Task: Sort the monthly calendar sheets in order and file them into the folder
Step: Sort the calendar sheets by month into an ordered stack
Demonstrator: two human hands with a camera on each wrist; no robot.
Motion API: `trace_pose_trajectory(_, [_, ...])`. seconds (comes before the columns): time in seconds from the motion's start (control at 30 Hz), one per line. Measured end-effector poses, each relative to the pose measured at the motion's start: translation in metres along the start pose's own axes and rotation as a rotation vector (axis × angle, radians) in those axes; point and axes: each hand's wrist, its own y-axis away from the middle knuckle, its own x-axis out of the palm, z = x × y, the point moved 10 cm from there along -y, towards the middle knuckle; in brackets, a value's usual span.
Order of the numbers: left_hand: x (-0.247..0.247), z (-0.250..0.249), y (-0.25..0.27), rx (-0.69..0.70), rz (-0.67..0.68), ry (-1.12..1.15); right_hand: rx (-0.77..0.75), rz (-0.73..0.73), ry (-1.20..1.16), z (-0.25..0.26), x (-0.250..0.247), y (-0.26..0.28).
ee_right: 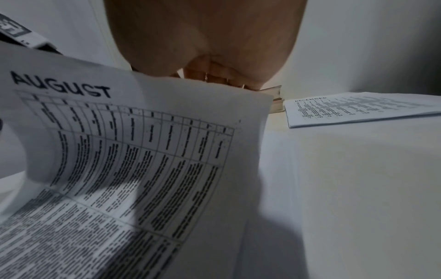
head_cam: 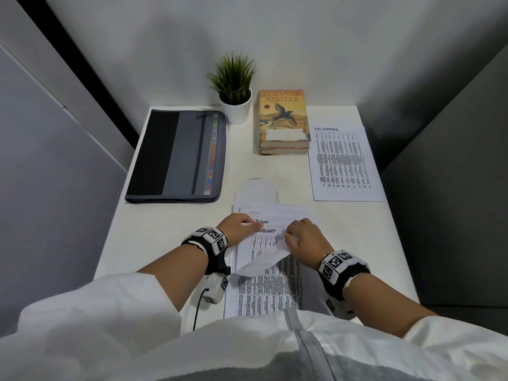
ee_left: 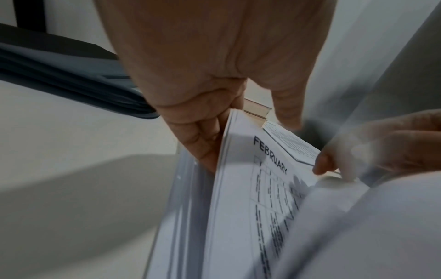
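White worktop [head_cam: 165, 229]: both hands gripped the sheets [head_cam: 264, 284] near the folder [head_cam: 176, 155], left hand [head_cam: 236, 229] steadying, right hand [head_cam: 305, 240] peeling one up to read months.

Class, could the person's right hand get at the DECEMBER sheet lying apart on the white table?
Probably yes: the DECEMBER sheet lies uncovered ahead of the right hand, though that hand holds a page now.

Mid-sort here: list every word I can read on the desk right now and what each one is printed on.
"DECEMBER": heading of the sheet lying alone at the desk's right.
"FEBRUARY": heading of a sheet in the stack held by the left hand.
"JUNE": sheet heading behind it.
"AUGUST": heading of the sheet lifted by the right hand.
"STRANGE ANGELS": top book's cover.
Table entries, folder tabs: too small to read.
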Motion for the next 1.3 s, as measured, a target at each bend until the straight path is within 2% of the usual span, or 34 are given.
trace_pose_trajectory(0.23, [-0.007, -0.002, 0.003, 0.038, -0.02, -0.057, 0.022, -0.072, -0.155, -0.001, -0.013, 0.003])
trace_pose_trajectory(0.43, [-0.006, -0.003, 0.004, 0.019, -0.015, -0.019, 0.129, -0.047, -0.093, -0.021, -0.008, -0.002])
trace_pose_trajectory(0.63, [-0.003, -0.001, 0.003, -0.014, -0.018, 0.057, 0.024, -0.068, -0.169, -0.002, -0.009, 0.002])
trace_pose_trajectory(0.9, [-0.002, -0.002, 0.005, -0.004, -0.019, 0.05, 0.054, -0.048, -0.076, -0.002, -0.007, 0.003])
trace_pose_trajectory(1.3, [-0.009, -0.005, 0.007, 0.01, -0.036, -0.027, 0.101, -0.119, -0.168, -0.008, -0.01, 0.002])
